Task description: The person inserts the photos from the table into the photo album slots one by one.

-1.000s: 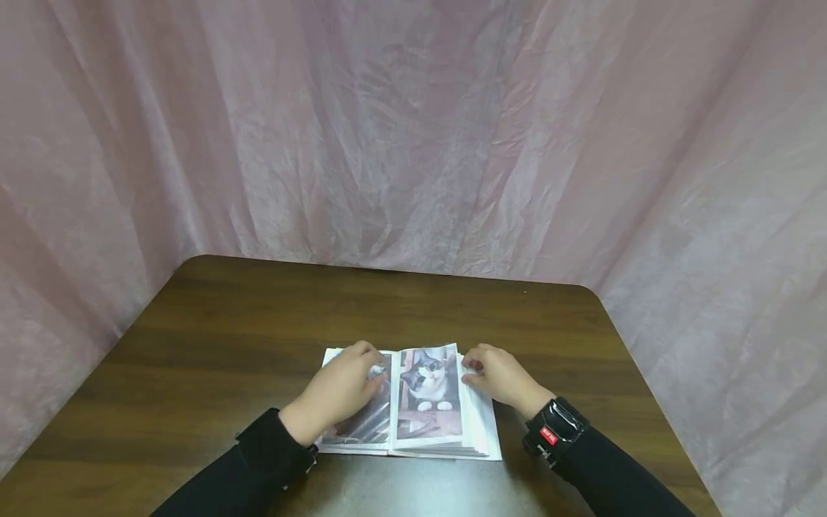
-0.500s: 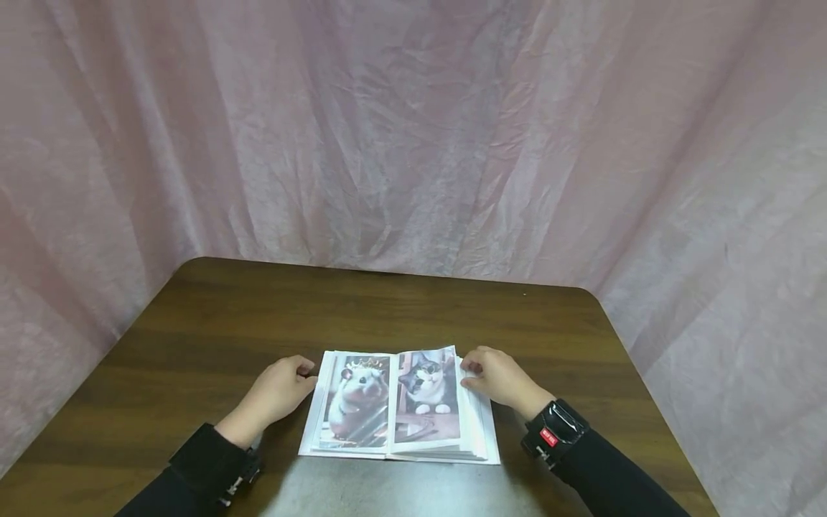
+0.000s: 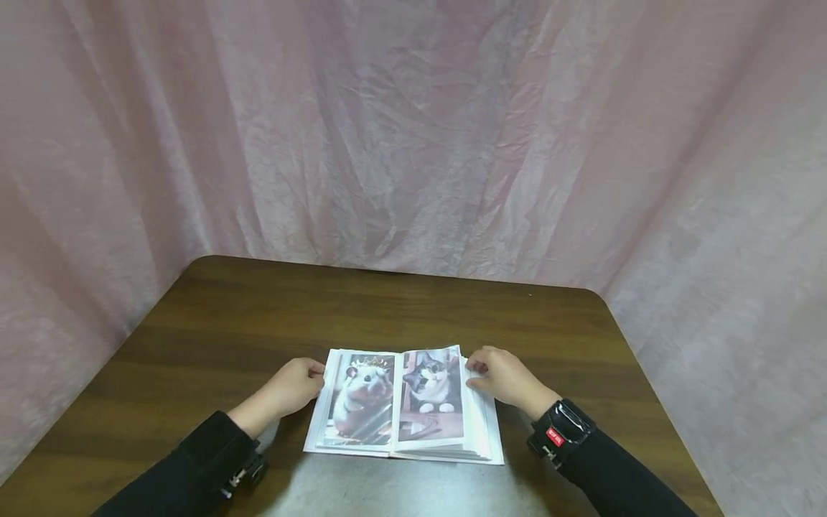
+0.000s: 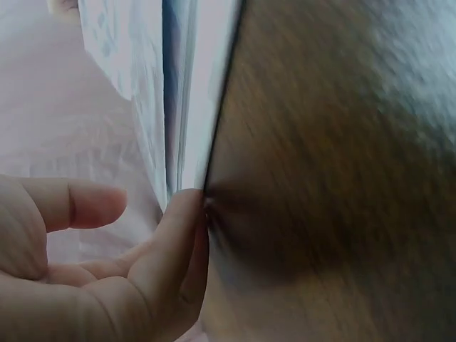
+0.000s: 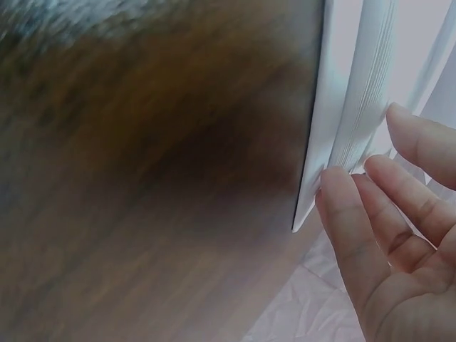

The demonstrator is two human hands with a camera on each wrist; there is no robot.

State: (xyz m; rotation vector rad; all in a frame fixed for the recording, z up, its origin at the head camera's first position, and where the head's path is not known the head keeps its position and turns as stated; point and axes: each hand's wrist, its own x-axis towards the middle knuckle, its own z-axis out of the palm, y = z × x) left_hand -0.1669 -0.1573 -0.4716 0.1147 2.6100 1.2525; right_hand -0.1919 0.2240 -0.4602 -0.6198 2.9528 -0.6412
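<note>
An open photo album (image 3: 314,433) lies flat on the wooden table in the head view. On its left page is a picture of a white hamster with a crown (image 3: 365,403). A grey and white cat picture (image 3: 431,395) fills the right page, which stands slightly raised above the leaves beneath. My left hand (image 3: 296,386) is at the album's left edge; in the left wrist view its fingertips (image 4: 187,203) touch that edge, thumb held apart. At the right edge, my right hand (image 3: 507,377) touches the leaves with fingertips (image 5: 338,187), its thumb spread away from the fingers.
The brown wooden table (image 3: 388,309) has rounded far corners. A pink, wrinkled curtain (image 3: 413,143) hangs behind it and along the sides. Each wrist wears a black band, the right one (image 3: 561,429) with a red label.
My left hand has moved off the left page to the album's left edge, uncovering the hamster picture. The right hand stays at the right edge of the leaves.
</note>
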